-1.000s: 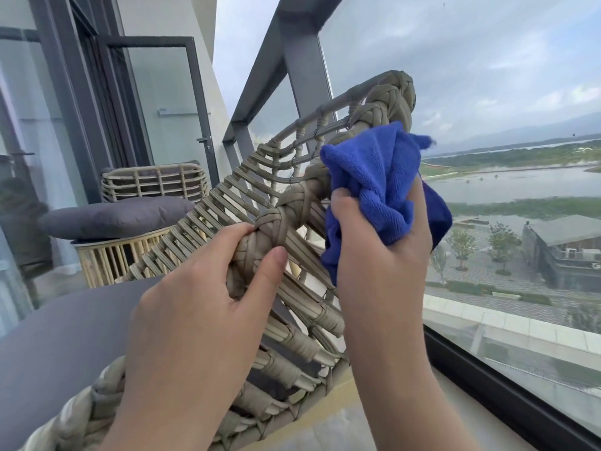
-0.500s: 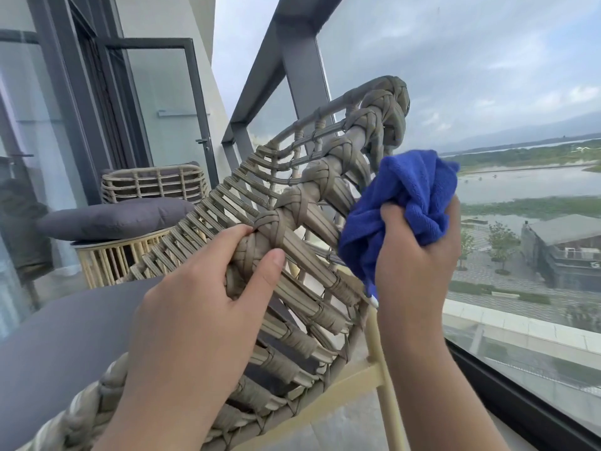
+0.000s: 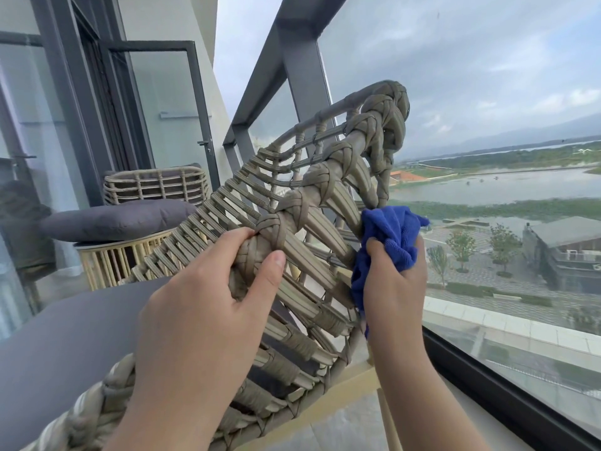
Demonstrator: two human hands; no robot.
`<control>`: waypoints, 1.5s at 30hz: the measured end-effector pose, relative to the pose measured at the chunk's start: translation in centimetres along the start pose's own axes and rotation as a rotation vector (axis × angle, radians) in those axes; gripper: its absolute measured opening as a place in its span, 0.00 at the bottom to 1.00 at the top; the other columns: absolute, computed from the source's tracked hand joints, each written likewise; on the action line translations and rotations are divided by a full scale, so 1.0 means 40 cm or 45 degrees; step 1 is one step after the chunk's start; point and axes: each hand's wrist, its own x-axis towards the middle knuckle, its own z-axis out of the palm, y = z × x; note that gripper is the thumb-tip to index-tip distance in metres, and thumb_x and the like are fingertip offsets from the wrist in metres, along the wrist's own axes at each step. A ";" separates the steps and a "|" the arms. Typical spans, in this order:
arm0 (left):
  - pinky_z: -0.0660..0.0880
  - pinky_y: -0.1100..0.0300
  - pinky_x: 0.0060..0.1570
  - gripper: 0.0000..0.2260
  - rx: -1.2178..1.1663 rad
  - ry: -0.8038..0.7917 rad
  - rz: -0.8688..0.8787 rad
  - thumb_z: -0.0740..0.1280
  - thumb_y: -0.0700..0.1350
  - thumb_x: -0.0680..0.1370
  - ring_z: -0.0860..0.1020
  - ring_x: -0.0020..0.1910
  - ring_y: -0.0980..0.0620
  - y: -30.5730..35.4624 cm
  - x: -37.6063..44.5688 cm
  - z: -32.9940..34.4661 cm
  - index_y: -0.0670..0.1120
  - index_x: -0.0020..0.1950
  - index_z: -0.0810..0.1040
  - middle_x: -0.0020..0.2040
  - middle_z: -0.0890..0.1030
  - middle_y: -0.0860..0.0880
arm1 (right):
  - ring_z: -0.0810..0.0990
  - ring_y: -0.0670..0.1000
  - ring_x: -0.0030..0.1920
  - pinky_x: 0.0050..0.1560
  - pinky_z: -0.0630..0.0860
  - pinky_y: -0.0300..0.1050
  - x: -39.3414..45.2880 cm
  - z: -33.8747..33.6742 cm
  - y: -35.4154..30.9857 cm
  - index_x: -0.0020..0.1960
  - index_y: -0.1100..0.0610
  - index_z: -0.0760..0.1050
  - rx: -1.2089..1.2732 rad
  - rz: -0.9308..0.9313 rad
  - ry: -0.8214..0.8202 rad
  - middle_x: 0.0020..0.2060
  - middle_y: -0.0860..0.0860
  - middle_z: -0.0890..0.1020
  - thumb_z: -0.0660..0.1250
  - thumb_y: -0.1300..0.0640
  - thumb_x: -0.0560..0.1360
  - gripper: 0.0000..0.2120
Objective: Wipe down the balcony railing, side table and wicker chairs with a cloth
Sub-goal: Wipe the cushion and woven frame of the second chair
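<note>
Near chair: wicker chair (image 3: 312, 196) tipped at a slant beside the glass railing (image 3: 292, 43); its braided rim runs up and away from the camera.
Left hand: left hand (image 3: 208, 304) grips the braided rim, thumb on the near face, fingers curled over the top. Likely steadying the frame so it does not shift under the wiping.
Right hand: right hand (image 3: 395, 288) clutches a bunched blue cloth (image 3: 390, 236), fingers and thumb closed round it.
Cloth position: pressed against the outer side of the chair's slats, below the rim and just right of the left hand. Bunching gives a firm pad for reaching between the weave.
Step in hand: wiping the chair's outer side, by my reading.
Background: second wicker chair (image 3: 156, 187) with grey cushion (image 3: 117, 219) further back along the balcony.
Side table: not identifiable from here.
</note>
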 end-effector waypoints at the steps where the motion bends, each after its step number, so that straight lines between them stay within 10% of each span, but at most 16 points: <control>1: 0.71 0.63 0.35 0.25 0.008 0.016 0.007 0.54 0.73 0.79 0.77 0.36 0.60 0.000 0.000 0.001 0.62 0.69 0.74 0.35 0.77 0.61 | 0.80 0.50 0.46 0.51 0.79 0.52 -0.010 0.013 -0.013 0.59 0.42 0.76 -0.010 -0.069 -0.014 0.55 0.57 0.79 0.68 0.50 0.74 0.14; 4: 0.66 0.64 0.34 0.25 0.045 0.059 0.005 0.53 0.73 0.77 0.70 0.36 0.57 0.007 0.002 0.003 0.63 0.66 0.75 0.36 0.70 0.68 | 0.77 0.63 0.67 0.66 0.75 0.69 -0.065 0.060 -0.056 0.70 0.39 0.72 0.067 -0.201 -0.039 0.68 0.58 0.75 0.68 0.43 0.69 0.29; 15: 0.67 0.54 0.36 0.23 0.018 -0.010 -0.096 0.51 0.72 0.71 0.71 0.37 0.48 0.012 0.007 -0.001 0.68 0.61 0.73 0.32 0.71 0.64 | 0.63 0.51 0.78 0.76 0.65 0.52 -0.172 0.105 -0.105 0.79 0.51 0.66 -0.030 -0.786 -0.181 0.76 0.51 0.65 0.70 0.63 0.72 0.37; 28: 0.68 0.59 0.34 0.24 0.038 0.058 0.021 0.57 0.68 0.80 0.75 0.34 0.55 0.007 -0.001 0.004 0.57 0.68 0.77 0.31 0.71 0.61 | 0.76 0.59 0.65 0.66 0.71 0.68 -0.039 -0.054 0.170 0.69 0.52 0.75 -0.062 -0.388 0.111 0.62 0.53 0.77 0.68 0.51 0.72 0.25; 38: 0.65 0.63 0.34 0.21 0.038 0.122 0.030 0.56 0.68 0.80 0.72 0.37 0.55 0.002 0.002 0.016 0.59 0.65 0.77 0.36 0.71 0.64 | 0.65 0.46 0.77 0.72 0.61 0.30 -0.130 0.028 0.094 0.74 0.57 0.73 0.031 -0.570 -0.010 0.73 0.53 0.69 0.68 0.56 0.75 0.27; 45: 0.64 0.60 0.31 0.20 0.036 0.063 -0.031 0.53 0.70 0.77 0.70 0.31 0.53 0.004 0.007 0.014 0.61 0.58 0.76 0.32 0.71 0.59 | 0.64 0.56 0.78 0.76 0.65 0.57 -0.206 0.091 -0.005 0.75 0.56 0.72 0.119 -0.765 -0.154 0.76 0.52 0.66 0.69 0.55 0.73 0.30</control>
